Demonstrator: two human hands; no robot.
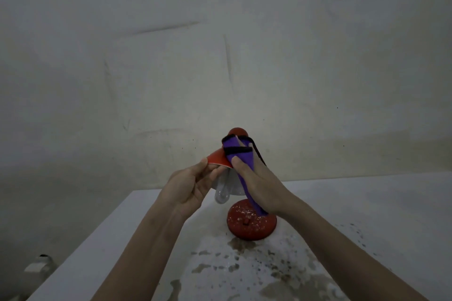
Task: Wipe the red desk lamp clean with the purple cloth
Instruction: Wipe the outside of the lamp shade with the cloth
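The purple cloth (232, 144) is pinched in the right grip (256, 183), thumb on top, and pressed against the shade (217, 158) of the red desk lamp (252, 226); its tail hangs toward the base. The shade's rim is pinched by the left grip (193, 186), apparently so that the shade is steadied against the wiping. The lamp is stood on the stained tabletop (367, 227).

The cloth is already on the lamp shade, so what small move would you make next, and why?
Probably slide the right hand with the purple cloth sideways across the red lamp shade toward the left hand. The cloth already lies on the shade's outside, the left hand pinches the rim to steady it, and the red strip beside the cloth is uncovered.
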